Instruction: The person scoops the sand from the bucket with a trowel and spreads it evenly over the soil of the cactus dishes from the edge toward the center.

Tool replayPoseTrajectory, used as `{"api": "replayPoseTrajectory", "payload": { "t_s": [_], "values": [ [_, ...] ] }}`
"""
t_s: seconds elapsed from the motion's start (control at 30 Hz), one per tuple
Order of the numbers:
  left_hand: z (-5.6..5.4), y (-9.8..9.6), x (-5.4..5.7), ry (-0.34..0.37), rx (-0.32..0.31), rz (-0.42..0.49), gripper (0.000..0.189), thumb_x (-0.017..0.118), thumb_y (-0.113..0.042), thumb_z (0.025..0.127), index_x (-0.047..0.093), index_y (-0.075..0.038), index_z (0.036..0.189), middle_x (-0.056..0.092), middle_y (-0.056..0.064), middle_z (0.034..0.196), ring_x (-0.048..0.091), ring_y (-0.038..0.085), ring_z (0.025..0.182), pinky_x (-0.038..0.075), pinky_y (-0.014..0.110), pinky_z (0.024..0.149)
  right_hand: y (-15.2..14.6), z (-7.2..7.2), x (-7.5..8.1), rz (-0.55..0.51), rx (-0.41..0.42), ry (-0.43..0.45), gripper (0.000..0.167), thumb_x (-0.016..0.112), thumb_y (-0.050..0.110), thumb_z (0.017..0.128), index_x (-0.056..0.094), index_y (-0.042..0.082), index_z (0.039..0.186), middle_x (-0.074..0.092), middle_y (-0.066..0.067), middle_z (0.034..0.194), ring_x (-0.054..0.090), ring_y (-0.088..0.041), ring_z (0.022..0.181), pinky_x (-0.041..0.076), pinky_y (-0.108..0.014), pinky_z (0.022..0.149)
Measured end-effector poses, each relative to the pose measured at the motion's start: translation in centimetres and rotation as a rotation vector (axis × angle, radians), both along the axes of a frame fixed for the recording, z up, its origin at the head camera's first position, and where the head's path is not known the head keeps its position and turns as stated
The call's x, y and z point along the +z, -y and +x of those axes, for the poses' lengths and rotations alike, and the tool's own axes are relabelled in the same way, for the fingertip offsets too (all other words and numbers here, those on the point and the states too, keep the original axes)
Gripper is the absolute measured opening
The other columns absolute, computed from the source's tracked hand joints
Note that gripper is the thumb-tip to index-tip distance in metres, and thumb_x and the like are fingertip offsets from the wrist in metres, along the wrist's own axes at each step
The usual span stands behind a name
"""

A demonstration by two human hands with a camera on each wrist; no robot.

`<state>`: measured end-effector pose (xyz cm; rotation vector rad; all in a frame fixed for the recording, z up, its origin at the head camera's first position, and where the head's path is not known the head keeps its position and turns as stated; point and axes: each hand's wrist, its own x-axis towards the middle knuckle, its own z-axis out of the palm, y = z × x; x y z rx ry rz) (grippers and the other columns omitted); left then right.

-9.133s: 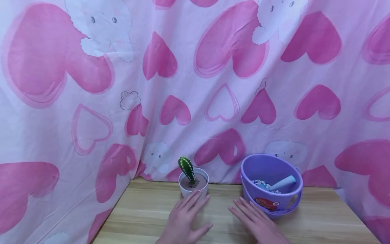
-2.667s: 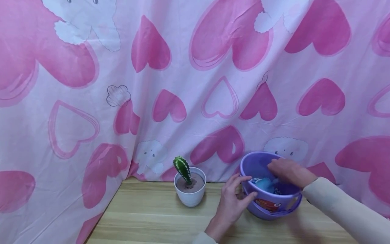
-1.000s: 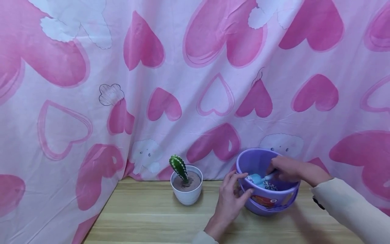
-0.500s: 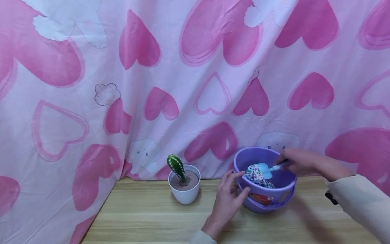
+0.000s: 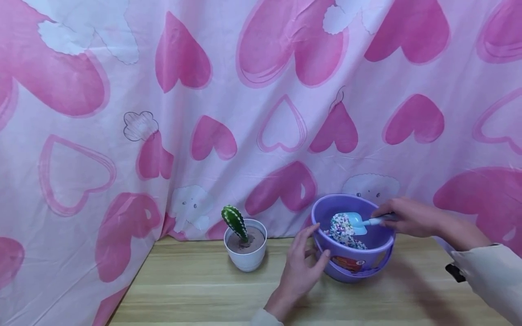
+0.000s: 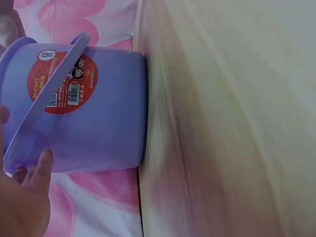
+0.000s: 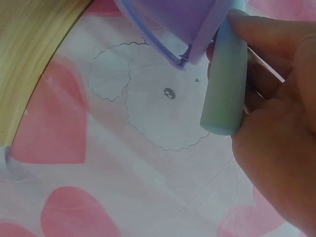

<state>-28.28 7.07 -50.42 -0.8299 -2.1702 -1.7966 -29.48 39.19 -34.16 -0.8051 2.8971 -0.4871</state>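
Observation:
My right hand (image 5: 412,217) grips a light blue toy shovel (image 5: 356,224) by its handle at the right side of the purple bucket (image 5: 346,265). In the right wrist view, fingers and thumb are round the pale handle (image 7: 227,84). The shovel's blade carries a heap of small multicoloured beads (image 5: 341,225) above the bucket's inside. More such beads lie in the bucket below. At the bucket's left side is my left hand (image 5: 297,267), fingers spread, with the forefinger at the rim and the thumb beside the wall, as the left wrist view also shows.
A white pot (image 5: 246,260) with a small cactus (image 5: 234,222) and brown soil stands left of the bucket. Both rest on a wooden table (image 5: 204,290). Behind hangs a pink cloth (image 5: 244,113) with hearts. The bucket's handle (image 6: 44,98) hangs down in front.
My right hand earlier reached deep into the bucket, took the shovel's handle, and has raised the blade loaded with beads, moving rightward. The left hand came from the pot to the bucket's left side.

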Motion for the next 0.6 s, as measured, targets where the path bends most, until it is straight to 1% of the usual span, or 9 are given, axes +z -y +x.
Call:
{"api": "replayPoseTrajectory", "payload": {
  "t_s": [0.07, 0.13, 0.2, 0.27, 0.37, 0.43, 0.5, 0.57, 0.6],
  "values": [
    [0.2, 0.5, -0.1, 0.012, -0.004, 0.021, 0.072, 0.078, -0.027, 0.101, 0.041, -0.037, 0.162, 0.052, -0.004, 0.159, 0.057, 0.022, 0.144, 0.063, 0.034, 0.105, -0.1, 0.1, -0.1, -0.005, 0.004, -0.023, 0.023, 0.076, 0.009, 0.098, 0.081, 0.007, 0.121, 0.080, -0.001, 0.111, 0.066, 0.000, 0.087, 0.062, -0.019, 0.075],
    [0.5, 1.2, -0.3, 0.032, 0.003, 0.023, 0.072, 0.078, -0.028, 0.101, 0.041, -0.032, 0.163, 0.054, -0.004, 0.157, 0.058, 0.022, 0.143, 0.062, 0.033, 0.106, -0.3, 0.2, -0.2, -0.019, 0.004, -0.032, 0.023, 0.077, 0.009, 0.098, 0.081, 0.008, 0.121, 0.080, 0.000, 0.112, 0.065, 0.001, 0.087, 0.062, -0.020, 0.074],
    [0.8, 2.0, -0.5, 0.053, 0.007, 0.010, 0.070, 0.078, -0.030, 0.101, 0.043, -0.030, 0.161, 0.056, -0.003, 0.154, 0.058, 0.022, 0.143, 0.061, 0.032, 0.107, -0.4, 0.3, -0.2, -0.030, 0.003, -0.037, 0.023, 0.077, 0.008, 0.098, 0.081, 0.008, 0.120, 0.080, 0.000, 0.112, 0.065, 0.002, 0.088, 0.062, -0.021, 0.074],
    [1.1, 2.9, -0.8, 0.051, 0.007, -0.021, 0.063, 0.078, -0.031, 0.101, 0.048, -0.029, 0.156, 0.059, -0.003, 0.150, 0.060, 0.021, 0.140, 0.061, 0.032, 0.107, -0.4, 0.4, -0.2, -0.038, 0.001, -0.034, 0.023, 0.077, 0.009, 0.098, 0.081, 0.007, 0.121, 0.079, -0.001, 0.113, 0.066, 0.001, 0.089, 0.062, -0.020, 0.074],
    [1.4, 4.8, -1.4, 0.005, 0.011, -0.073, 0.046, 0.078, -0.029, 0.101, 0.059, -0.029, 0.143, 0.065, -0.004, 0.139, 0.066, 0.016, 0.128, 0.065, 0.032, 0.099, -0.5, 0.5, -0.2, -0.041, -0.010, -0.018, 0.024, 0.078, 0.010, 0.099, 0.081, 0.006, 0.122, 0.079, -0.002, 0.115, 0.070, -0.004, 0.089, 0.063, -0.019, 0.075],
    [1.6, 6.2, -1.8, -0.059, 0.024, -0.108, 0.033, 0.078, -0.027, 0.101, 0.065, -0.028, 0.132, 0.067, -0.005, 0.131, 0.069, 0.014, 0.118, 0.067, 0.030, 0.091, -0.5, 0.5, -0.2, -0.040, -0.014, -0.015, 0.025, 0.078, 0.011, 0.099, 0.080, 0.006, 0.123, 0.079, -0.002, 0.115, 0.072, -0.007, 0.090, 0.063, -0.018, 0.076],
    [1.7, 7.7, -2.3, -0.116, 0.038, -0.131, 0.023, 0.078, -0.024, 0.101, 0.069, -0.024, 0.122, 0.069, -0.004, 0.124, 0.071, 0.017, 0.108, 0.068, 0.028, 0.083, -0.5, 0.6, -0.3, -0.037, -0.017, -0.017, 0.025, 0.078, 0.012, 0.099, 0.080, 0.007, 0.123, 0.079, -0.003, 0.117, 0.073, -0.007, 0.091, 0.063, -0.018, 0.076],
    [1.8, 9.1, -2.5, -0.150, 0.058, -0.153, 0.017, 0.079, -0.022, 0.101, 0.071, -0.021, 0.116, 0.070, -0.002, 0.120, 0.072, 0.018, 0.102, 0.067, 0.025, 0.079, -0.5, 0.6, -0.4, -0.035, -0.012, -0.030, 0.025, 0.078, 0.013, 0.099, 0.081, 0.007, 0.123, 0.079, -0.004, 0.118, 0.073, -0.006, 0.092, 0.063, -0.018, 0.076],
    [1.9, 9.8, -2.6, -0.160, 0.073, -0.162, 0.016, 0.079, -0.020, 0.100, 0.071, -0.020, 0.114, 0.071, -0.002, 0.117, 0.073, 0.017, 0.100, 0.066, 0.024, 0.078, -0.5, 0.6, -0.4, -0.036, -0.007, -0.039, 0.024, 0.078, 0.012, 0.099, 0.081, 0.007, 0.123, 0.078, -0.004, 0.118, 0.072, -0.005, 0.092, 0.063, -0.019, 0.076]
  ]
}}
